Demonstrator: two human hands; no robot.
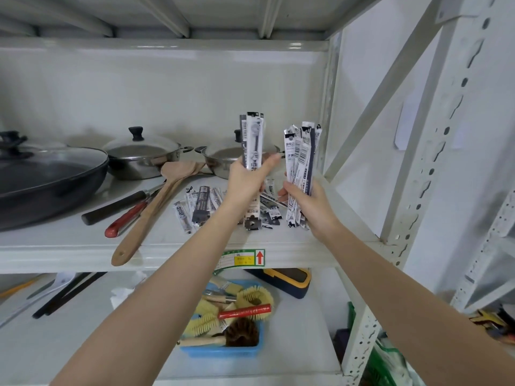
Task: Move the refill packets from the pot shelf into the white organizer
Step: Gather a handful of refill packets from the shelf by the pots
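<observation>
Both hands grip upright bundles of refill packets above the pot shelf (69,246), the left hand (246,179) a slim bundle (252,140), the right hand (309,203) a thicker fan (302,160), likely gathering for one trip, while perhaps ten loose packets (200,204) lie beside three pots.

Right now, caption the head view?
Left hand and right hand each hold refill packets above loose ones on the pot shelf.
</observation>
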